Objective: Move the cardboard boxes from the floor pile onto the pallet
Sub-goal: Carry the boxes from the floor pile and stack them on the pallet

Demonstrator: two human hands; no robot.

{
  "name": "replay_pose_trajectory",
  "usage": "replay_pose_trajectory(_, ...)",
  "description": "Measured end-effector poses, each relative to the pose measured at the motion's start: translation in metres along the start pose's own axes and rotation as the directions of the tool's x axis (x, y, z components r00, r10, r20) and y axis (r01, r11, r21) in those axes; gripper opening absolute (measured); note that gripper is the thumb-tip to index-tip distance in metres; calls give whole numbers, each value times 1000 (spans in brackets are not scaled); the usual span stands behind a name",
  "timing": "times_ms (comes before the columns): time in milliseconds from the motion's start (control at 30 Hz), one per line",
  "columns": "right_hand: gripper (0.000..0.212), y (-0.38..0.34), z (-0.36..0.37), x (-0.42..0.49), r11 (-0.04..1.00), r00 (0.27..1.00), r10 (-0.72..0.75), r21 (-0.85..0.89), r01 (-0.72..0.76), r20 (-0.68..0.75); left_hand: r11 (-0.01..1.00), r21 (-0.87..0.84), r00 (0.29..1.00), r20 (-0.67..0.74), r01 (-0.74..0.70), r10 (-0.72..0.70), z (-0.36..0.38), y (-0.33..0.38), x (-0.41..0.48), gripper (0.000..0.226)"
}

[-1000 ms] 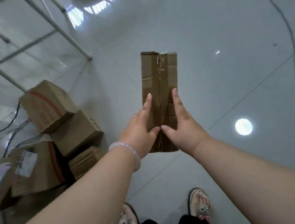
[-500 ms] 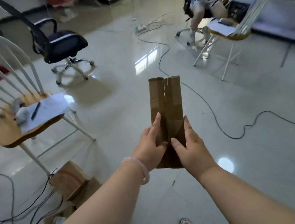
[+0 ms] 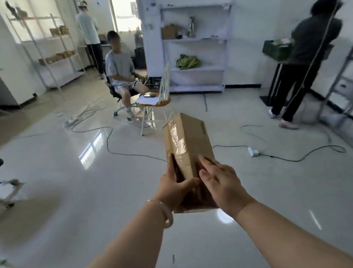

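Note:
A long brown cardboard box (image 3: 190, 141), taped along its top, is held in the air in front of me with its far end tilted up and away. My left hand (image 3: 174, 187) grips its near left side, thumb across the near end. Against the near right side, my right hand (image 3: 222, 183) presses with straight, spread fingers. Neither the floor pile nor a pallet is in view.
A white chair with a wooden seat (image 3: 155, 100) and a seated person (image 3: 121, 74) are ahead. Another person (image 3: 305, 54) stands at the right by a metal rack (image 3: 346, 80). Cables (image 3: 280, 154) and a power strip (image 3: 253, 151) lie on the glossy floor. An office chair base (image 3: 3, 191) is at the left.
My view has swung up from the floor pile and into the room. The box stayed between both hands and has tilted, its far end now leaning away to the right.

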State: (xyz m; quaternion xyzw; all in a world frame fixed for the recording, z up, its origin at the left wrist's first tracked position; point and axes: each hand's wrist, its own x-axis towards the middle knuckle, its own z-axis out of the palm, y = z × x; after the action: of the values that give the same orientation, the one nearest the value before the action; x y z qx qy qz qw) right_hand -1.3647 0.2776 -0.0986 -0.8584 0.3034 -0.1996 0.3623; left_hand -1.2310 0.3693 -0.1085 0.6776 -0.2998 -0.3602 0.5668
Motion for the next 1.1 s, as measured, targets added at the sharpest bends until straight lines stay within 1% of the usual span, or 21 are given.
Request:
replay_pose_trajectory(67,56,20,-42,-21,994,992,85,-60,-92,-97,996,-93,994,106,-11,20,33,22,-9,122)
replay_pose_trajectory(100,59,30,-63,-33,988,983,131,-61,-140,-131,990,-138,987,160,-4,27,51,32,-14,116)
replay_pose_trajectory(133,62,40,-83,-46,984,974,171,-33,-178,-147,985,-173,975,221,7,32,69,40,-19,110)
replay_pose_trajectory(167,65,49,-102,-61,980,969,199,32,-196,-147,982,-190,956,290,21,35,89,48,-25,104)
replay_pose_trajectory(233,69,61,-137,-96,955,963,235,214,-205,-129,980,-191,909,416,52,33,134,60,-41,94)
replay_pose_trajectory(300,71,73,-171,-139,917,944,298,317,-242,-143,979,-190,876,481,76,25,185,68,-62,83)
replay_pose_trajectory(400,72,97,-223,-209,882,891,409,334,-331,-196,990,-138,843,537,40,40,268,69,-96,68)
replay_pose_trajectory(467,72,115,-255,-256,856,842,481,338,-391,-244,996,-86,798,599,-21,68,323,72,-116,61)
replay_pose_trajectory(500,72,124,-269,-279,844,812,512,335,-418,-278,997,-63,764,641,-45,75,350,75,-126,59)
replay_pose_trajectory(567,73,142,-298,-324,824,745,562,320,-467,-358,996,-7,693,718,-86,65,403,80,-147,61)
replay_pose_trajectory(700,77,177,-340,-405,776,608,629,334,-535,-485,968,139,594,805,-208,12,492,79,-194,78)
replay_pose_trajectory(733,78,184,-346,-424,765,573,639,344,-545,-513,955,169,555,832,-244,-5,510,76,-206,81)
replay_pose_trajectory(767,79,190,-351,-442,752,541,651,355,-555,-532,953,165,501,865,-255,-16,526,72,-217,84)
replay_pose_trajectory(867,81,206,-365,-493,720,477,672,347,-602,-567,981,59,292,956,-187,-2,569,63,-246,92)
replay_pose_trajectory(900,81,210,-370,-509,709,453,677,351,-611,-580,985,45,243,970,-166,-3,584,60,-254,94)
replay_pose_trajectory(967,82,216,-379,-537,681,396,696,378,-627,-598,987,21,175,984,-162,8,613,56,-272,93)
replay_pose_trajectory(1067,84,226,-387,-573,617,296,718,380,-689,-630,954,2,100,995,-301,29,654,44,-293,83)
replay_pose_trajectory(1100,84,229,-389,-583,593,258,726,391,-704,-637,958,5,64,998,-288,14,666,42,-300,82)
